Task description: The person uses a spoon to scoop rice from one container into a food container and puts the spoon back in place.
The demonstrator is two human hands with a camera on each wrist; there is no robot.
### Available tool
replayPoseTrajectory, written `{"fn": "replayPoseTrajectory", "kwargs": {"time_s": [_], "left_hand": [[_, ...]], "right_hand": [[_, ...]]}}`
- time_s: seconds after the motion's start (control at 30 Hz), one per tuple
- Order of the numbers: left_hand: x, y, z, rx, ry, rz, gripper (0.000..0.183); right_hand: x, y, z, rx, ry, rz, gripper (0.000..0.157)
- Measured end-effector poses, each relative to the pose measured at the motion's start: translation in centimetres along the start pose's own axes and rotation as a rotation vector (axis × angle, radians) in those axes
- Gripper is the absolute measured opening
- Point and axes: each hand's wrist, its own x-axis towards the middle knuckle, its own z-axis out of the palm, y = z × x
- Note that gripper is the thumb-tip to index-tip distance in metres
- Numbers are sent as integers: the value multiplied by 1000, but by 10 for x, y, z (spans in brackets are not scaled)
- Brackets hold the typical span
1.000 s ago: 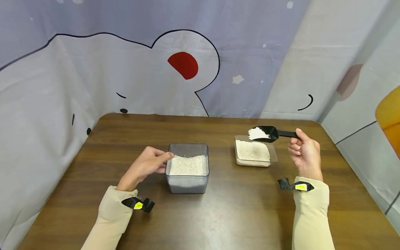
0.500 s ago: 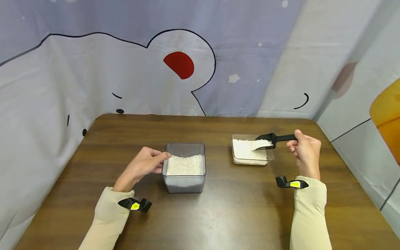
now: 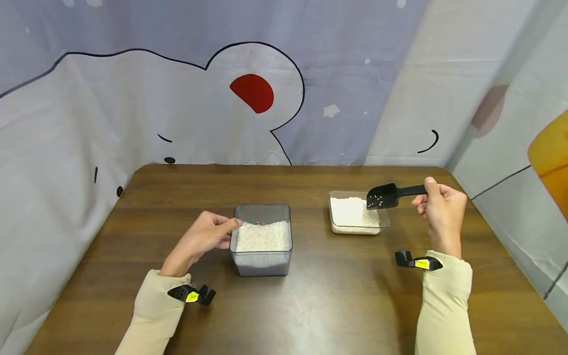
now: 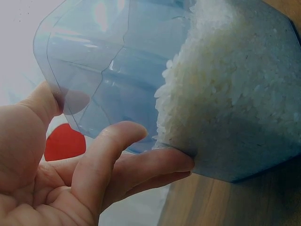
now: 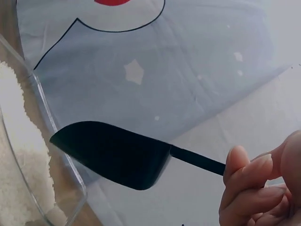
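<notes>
My left hand point(image 3: 205, 240) grips the left wall of a bluish clear plastic bin point(image 3: 264, 264), thumb over the rim and fingers along the outside. White rice point(image 4: 235, 89) fills much of that bin, heaped below the rim. My right hand point(image 3: 445, 212) pinches the handle end of a black scoop point(image 3: 384, 196). The scoop hangs tilted over the right side of a shallow clear container point(image 3: 355, 230), with only a few grains stuck inside its bowl. Rice point(image 3: 348, 212) lies in this container too. In the right wrist view the scoop point(image 5: 113, 155) shows its dark underside.
Both containers stand on a brown wooden table point(image 3: 306, 305), the bin nearer the middle and the shallow container farther right. A printed cloth point(image 3: 191, 113) hangs behind the table's back edge and along the sides.
The scoop, heaped with rice one second ago, has tipped into the shallow container and lifted back up to the right, nearly bare. My left hand keeps its hold on the bin.
</notes>
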Motion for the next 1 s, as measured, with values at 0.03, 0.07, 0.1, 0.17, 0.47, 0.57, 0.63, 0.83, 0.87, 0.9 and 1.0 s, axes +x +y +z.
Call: {"fn": "replayPoseTrajectory", "kwargs": {"time_s": [0.03,0.07,0.1,0.17,0.47,0.57,0.63,0.83,0.87,0.9,1.0], "left_hand": [[-1,-1,0,-4,-4,1,45],[-1,-1,0,-10,-7,2,44],[-2,-1,0,-11,-9,2,44],[-3,-2,1,-10,-4,4,43],[-4,1,3,20,13,12,39],[-4,1,3,28,15,26,38],[-4,1,3,25,11,22,38],[-5,2,2,21,8,16,39],[-5,2,2,21,8,14,39],[-5,2,2,19,6,12,39],[-6,3,3,15,8,5,39]], "right_hand": [[-1,-1,0,19,2,-3,34],[-3,-2,1,50,-1,1,33],[-4,-3,2,86,-9,7,31],[-6,-5,5,146,-39,22,29],[-25,-12,31,366,-226,85,26],[-36,-13,42,402,-304,111,26],[-45,-13,52,407,-350,117,26],[-80,-14,86,343,-476,84,29],[-85,-14,90,337,-492,75,29],[-90,-13,94,329,-502,64,30],[-105,-10,104,293,-532,34,32]]}}
